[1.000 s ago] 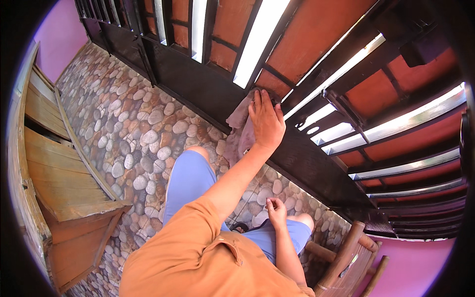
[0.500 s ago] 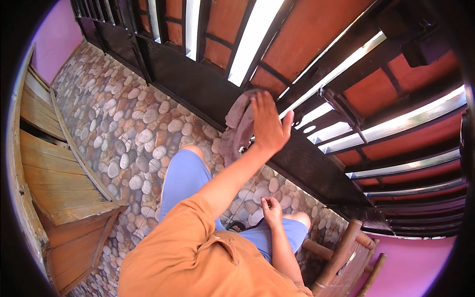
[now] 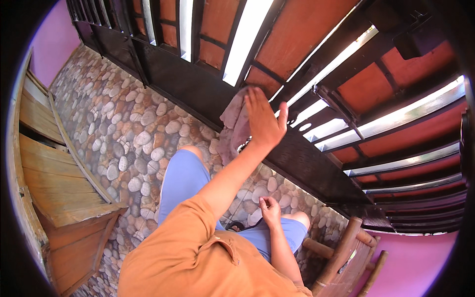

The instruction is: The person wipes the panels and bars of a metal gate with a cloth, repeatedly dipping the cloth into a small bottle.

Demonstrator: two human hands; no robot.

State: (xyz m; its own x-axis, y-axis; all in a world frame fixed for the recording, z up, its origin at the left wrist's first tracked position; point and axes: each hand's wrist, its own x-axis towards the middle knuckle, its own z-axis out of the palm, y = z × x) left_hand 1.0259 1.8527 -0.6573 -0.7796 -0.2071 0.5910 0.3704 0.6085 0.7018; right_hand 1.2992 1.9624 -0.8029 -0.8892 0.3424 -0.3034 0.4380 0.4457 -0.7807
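Note:
My left hand (image 3: pixel 264 121) reaches up to the dark metal gate (image 3: pixel 185 74), back of the hand toward me. Its fingers are straight and the thumb sticks out to the right. Under the palm and fingers it holds a greyish-mauve cloth (image 3: pixel 233 123) against the gate's lower panel; the cloth hangs down beside the wrist. Something shiny at that wrist is partly covered. Over my right thigh, in blue shorts (image 3: pixel 184 180), my right hand (image 3: pixel 270 212) is loosely closed, thumb and fingertips together, with nothing visible in it.
Orange-red panels (image 3: pixel 297 37) and pale gaps fill the upper gate, with a latch bar (image 3: pixel 339 109) right of my left hand. A wooden cabinet (image 3: pixel 64 183) stands at left, a bamboo seat (image 3: pixel 341 257) at lower right. The floor (image 3: pixel 133 128) has a pebble pattern.
The view has shifted slightly, so the gate sits a little farther left. My left hand and the cloth stay at nearly the same part of the gate. My right hand keeps its pose.

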